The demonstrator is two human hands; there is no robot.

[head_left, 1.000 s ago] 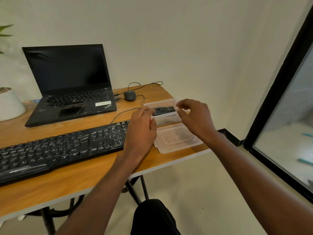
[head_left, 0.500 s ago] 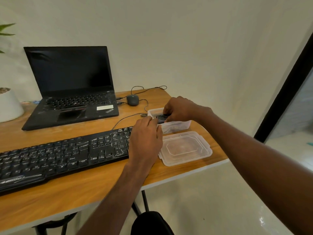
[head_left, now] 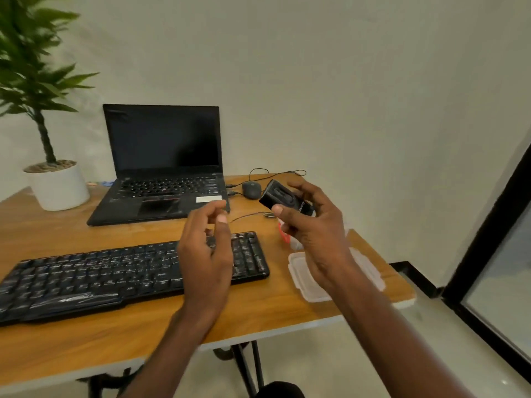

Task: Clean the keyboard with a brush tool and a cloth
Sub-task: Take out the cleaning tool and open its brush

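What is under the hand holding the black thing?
Under the right hand lie a clear plastic lid and a tub. The hand covers the tub's inside.

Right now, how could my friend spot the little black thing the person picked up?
Find the wooden desk with the long black keyboard. Above its right end, the right hand holds a small black brush tool up in the air. The nearby grey mouse lies on the desk with a cable; the tool is lifted, boxy and glossy.
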